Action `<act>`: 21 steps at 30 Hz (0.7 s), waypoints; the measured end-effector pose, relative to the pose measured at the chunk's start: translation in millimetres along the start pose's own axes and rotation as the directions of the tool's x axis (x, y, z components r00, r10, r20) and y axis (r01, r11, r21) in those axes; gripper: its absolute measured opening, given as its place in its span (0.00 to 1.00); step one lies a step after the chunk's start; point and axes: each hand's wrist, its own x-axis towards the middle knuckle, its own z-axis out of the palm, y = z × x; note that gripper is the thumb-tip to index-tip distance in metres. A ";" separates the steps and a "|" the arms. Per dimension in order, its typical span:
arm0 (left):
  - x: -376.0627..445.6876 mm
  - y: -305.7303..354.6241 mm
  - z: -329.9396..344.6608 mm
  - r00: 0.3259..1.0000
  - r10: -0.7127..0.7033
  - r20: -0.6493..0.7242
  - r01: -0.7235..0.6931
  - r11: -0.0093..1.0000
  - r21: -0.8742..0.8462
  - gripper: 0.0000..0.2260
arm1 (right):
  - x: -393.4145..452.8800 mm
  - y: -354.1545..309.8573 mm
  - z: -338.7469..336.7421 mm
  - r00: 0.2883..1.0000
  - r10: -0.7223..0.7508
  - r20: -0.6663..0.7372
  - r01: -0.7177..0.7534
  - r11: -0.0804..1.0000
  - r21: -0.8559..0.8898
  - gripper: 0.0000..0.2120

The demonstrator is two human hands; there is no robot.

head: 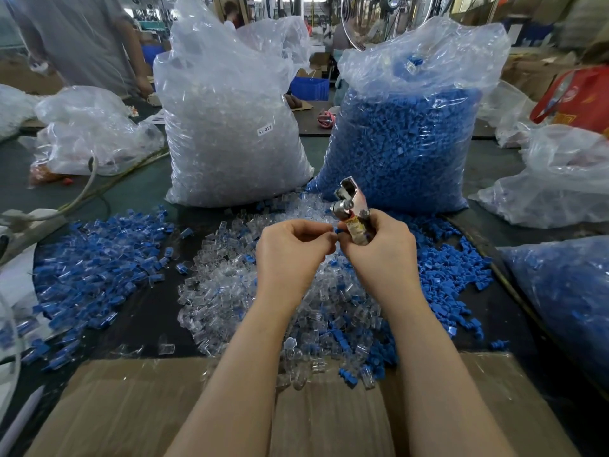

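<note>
My right hand [382, 249] grips a small metal hand tool [351, 206] whose shiny head points up and away. My left hand [291, 249] pinches a small blue plastic piece [336, 230] between thumb and fingers, right beside the tool's handle. Both hands hover above a heap of clear plastic caps [230, 291] mixed with blue pieces. A spread of joined blue-and-clear parts [99, 258] lies to the left. Loose blue pieces [441, 275] lie to the right.
A tall bag of clear caps [230, 127] and a tall bag of blue pieces [402, 136] stand behind the heaps. More plastic bags [566, 179] sit left and right. A cardboard flap [131, 407] covers the near edge. A person [82, 41] stands far left.
</note>
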 end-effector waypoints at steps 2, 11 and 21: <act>-0.3 0.3 -0.1 1.000 0.025 -0.002 -0.025 0.999 0.035 0.09 | 0.2 0.9 0.0 1.000 0.013 0.021 -0.014 0.999 0.031 0.03; -0.2 -3.1 1.2 0.999 0.013 -0.036 -0.012 0.999 0.032 0.04 | 0.3 3.9 -3.7 0.991 0.038 0.126 -0.060 0.982 0.179 0.10; 2.3 -1.9 -3.1 0.998 -0.059 -0.002 0.056 0.963 -0.264 0.05 | 1.4 11.9 -12.4 0.956 0.111 0.272 -0.134 0.989 0.066 0.04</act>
